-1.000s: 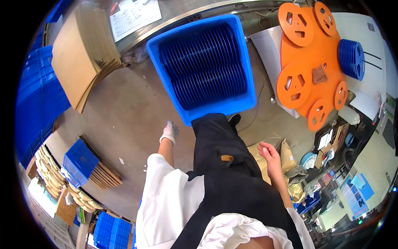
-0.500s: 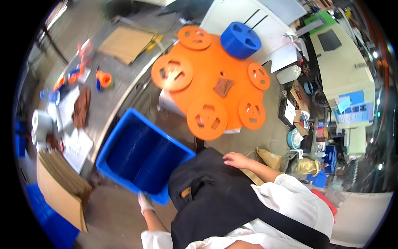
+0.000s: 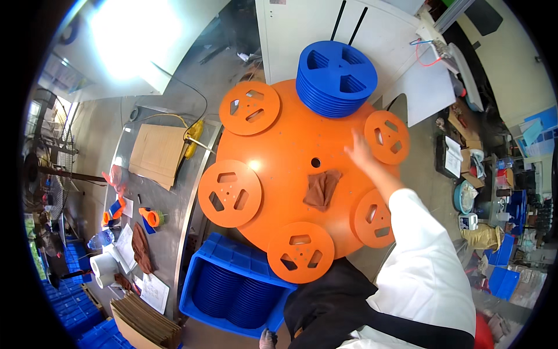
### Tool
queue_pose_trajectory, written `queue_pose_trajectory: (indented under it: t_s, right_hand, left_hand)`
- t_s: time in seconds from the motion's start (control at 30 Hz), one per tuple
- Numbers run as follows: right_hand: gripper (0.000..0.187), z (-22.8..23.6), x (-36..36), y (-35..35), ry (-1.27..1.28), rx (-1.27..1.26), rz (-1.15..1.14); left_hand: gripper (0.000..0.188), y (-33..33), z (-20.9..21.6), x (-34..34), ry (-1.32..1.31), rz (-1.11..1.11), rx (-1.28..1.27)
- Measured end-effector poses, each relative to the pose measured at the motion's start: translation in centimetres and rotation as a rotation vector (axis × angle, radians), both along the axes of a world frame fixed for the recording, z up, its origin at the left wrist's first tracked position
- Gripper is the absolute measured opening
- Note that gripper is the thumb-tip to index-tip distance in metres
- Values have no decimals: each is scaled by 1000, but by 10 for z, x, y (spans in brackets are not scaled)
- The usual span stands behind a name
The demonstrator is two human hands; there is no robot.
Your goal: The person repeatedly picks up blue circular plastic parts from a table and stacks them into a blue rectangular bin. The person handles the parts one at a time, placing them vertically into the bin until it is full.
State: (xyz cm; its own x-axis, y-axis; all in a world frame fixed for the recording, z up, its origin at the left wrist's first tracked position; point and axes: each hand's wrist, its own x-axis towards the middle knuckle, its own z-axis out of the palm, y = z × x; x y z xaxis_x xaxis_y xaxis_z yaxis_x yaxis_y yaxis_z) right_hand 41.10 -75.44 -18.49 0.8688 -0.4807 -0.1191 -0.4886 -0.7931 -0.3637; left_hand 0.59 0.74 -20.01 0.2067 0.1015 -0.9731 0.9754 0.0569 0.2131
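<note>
My right hand (image 3: 361,152) reaches over a large round orange table (image 3: 285,139), fingers apart and holding nothing. It is beside an orange disc with cut-outs (image 3: 387,137) and short of a stack of blue reel discs (image 3: 337,75) at the far side. Near the hand lie a crumpled brown cloth (image 3: 322,189) and a dark centre hole. My left hand (image 3: 268,339), in a pale glove, shows only partly at the lower edge, by the near rim of a blue crate (image 3: 232,250). Rows of blue discs (image 3: 238,294) stand on edge inside the crate. Its fingers are mostly hidden.
More orange discs (image 3: 230,193) sit around the table's edge. To the left stands a metal bench (image 3: 174,215) with flat cardboard (image 3: 157,152), tape rolls (image 3: 104,269) and papers. A white cabinet (image 3: 279,35) rises behind the blue stack. Folded cardboard (image 3: 142,320) stands at lower left.
My right hand has left my lap and stretched forward over the table. The view has shifted, and the crate now appears lower, against the table. My left hand stays by the crate.
</note>
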Motion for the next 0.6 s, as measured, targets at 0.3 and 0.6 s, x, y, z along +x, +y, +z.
queue_pose_trajectory:
  t_s: [0.3, 0.6]
  right_hand:
    - [56, 57, 166, -82, 251, -314, 77]
    - [38, 80, 59, -3, -110, -237, 347]
  left_hand:
    - [54, -61, 52, 30, 69, -154, 94]
    - [40, -62, 40, 11, -38, 92, 131]
